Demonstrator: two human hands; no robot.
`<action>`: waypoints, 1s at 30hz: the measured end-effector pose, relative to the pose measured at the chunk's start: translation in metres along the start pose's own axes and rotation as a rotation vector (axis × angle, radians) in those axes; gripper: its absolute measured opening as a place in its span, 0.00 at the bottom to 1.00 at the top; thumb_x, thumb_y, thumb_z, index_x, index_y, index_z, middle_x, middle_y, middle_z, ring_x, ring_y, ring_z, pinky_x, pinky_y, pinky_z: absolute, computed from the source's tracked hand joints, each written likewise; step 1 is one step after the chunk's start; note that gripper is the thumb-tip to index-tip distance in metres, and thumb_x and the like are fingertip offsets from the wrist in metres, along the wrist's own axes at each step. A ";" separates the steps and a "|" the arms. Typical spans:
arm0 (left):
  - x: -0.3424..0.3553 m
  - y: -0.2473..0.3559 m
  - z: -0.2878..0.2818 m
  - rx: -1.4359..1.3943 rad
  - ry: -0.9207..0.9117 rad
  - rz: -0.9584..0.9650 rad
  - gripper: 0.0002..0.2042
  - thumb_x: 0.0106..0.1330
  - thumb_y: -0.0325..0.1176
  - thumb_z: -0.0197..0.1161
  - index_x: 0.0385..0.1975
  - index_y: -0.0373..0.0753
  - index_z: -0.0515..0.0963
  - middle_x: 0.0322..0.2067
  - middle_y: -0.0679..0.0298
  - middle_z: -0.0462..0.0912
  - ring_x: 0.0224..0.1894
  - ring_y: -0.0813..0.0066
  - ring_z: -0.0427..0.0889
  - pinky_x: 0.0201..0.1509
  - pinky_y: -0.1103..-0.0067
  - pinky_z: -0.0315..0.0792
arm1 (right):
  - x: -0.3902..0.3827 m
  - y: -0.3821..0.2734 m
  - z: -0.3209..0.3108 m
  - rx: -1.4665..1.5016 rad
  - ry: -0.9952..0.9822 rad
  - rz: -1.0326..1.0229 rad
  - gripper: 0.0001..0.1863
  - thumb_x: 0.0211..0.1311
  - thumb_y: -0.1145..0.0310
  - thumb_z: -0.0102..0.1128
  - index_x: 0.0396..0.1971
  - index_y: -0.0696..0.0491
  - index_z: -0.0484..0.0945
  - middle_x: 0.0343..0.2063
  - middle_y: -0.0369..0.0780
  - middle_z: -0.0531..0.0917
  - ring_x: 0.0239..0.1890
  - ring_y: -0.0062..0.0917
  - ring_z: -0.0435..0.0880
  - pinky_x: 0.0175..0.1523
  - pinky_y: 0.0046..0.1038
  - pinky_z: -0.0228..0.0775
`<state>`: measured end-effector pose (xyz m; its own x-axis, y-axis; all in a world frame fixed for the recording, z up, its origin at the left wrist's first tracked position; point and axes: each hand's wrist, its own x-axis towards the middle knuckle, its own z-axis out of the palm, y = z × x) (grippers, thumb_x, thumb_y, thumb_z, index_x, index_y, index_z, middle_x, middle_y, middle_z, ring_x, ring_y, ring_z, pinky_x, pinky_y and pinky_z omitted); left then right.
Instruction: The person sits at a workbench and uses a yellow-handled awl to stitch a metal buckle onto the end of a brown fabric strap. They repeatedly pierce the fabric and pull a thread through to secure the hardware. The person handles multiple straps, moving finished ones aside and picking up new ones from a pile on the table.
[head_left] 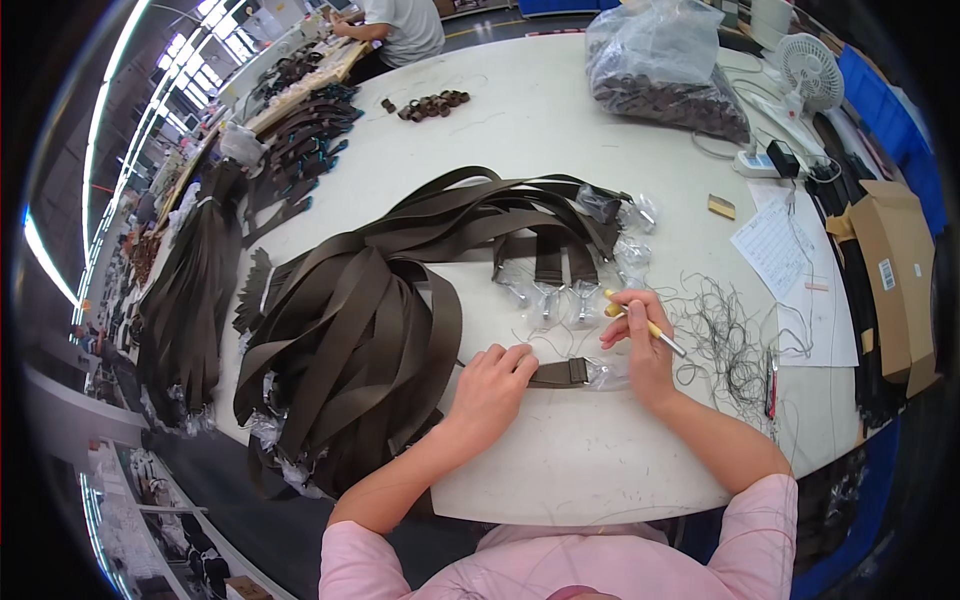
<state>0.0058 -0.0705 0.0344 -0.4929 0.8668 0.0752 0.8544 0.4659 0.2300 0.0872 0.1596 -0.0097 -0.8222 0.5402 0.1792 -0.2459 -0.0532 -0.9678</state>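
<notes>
My left hand (490, 388) is closed on a dark brown webbing strap (552, 374) lying on the white table, its fingers curled and pressed down. The strap's end runs out to the right through a slider buckle (578, 371) to a piece of hardware in clear plastic wrap (606, 375). My right hand (643, 345) is raised just above that wrapped end. Its fingers grip a slim tool (657, 331) with a yellow handle and a silver end pointing to the lower right; its exact kind I cannot make out.
A big heap of brown straps (360, 320) lies left, with several plastic-wrapped metal hooks (545, 300) ahead. Loose thread clippings (725, 340), papers (775, 245), a cardboard box (890, 280) and a fan (808, 72) are right. A bag of brown pieces (660, 75) stands far back.
</notes>
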 end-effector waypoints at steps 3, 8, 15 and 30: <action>-0.013 0.001 -0.056 -0.217 -0.037 0.079 0.08 0.64 0.28 0.68 0.41 0.36 0.82 0.37 0.59 0.86 0.44 0.58 0.84 0.57 0.64 0.75 | 0.001 -0.009 -0.002 -0.063 0.015 -0.106 0.17 0.86 0.61 0.41 0.57 0.56 0.75 0.37 0.41 0.84 0.38 0.25 0.88 0.46 0.27 0.81; -0.089 -0.032 -0.188 -0.211 -0.103 -0.030 0.07 0.68 0.32 0.68 0.31 0.36 0.83 0.24 0.58 0.82 0.32 0.53 0.81 0.53 0.64 0.74 | 0.000 0.002 -0.025 -0.383 -0.077 -0.341 0.11 0.80 0.74 0.49 0.54 0.54 0.78 0.39 0.41 0.88 0.42 0.25 0.90 0.48 0.28 0.81; -0.176 -0.019 -0.172 0.443 0.418 -0.525 0.03 0.68 0.25 0.65 0.38 0.35 0.81 0.33 0.56 0.82 0.36 0.55 0.82 0.44 0.65 0.75 | -0.007 -0.011 0.033 -0.668 -0.468 -0.669 0.10 0.60 0.76 0.66 0.39 0.53 0.75 0.32 0.44 0.83 0.39 0.42 0.84 0.48 0.40 0.78; 0.019 0.069 0.058 -0.030 -0.153 -0.029 0.48 0.72 0.68 0.52 0.80 0.37 0.47 0.78 0.32 0.41 0.81 0.36 0.37 0.73 0.32 0.35 | 0.019 -0.026 -0.067 -0.969 -0.215 -0.723 0.05 0.68 0.71 0.64 0.39 0.55 0.78 0.30 0.45 0.83 0.36 0.39 0.84 0.43 0.36 0.77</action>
<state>0.0650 -0.0117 -0.0044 -0.4849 0.8709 -0.0797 0.8336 0.4878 0.2592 0.1127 0.2276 0.0068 -0.7454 0.0322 0.6658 -0.2725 0.8968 -0.3485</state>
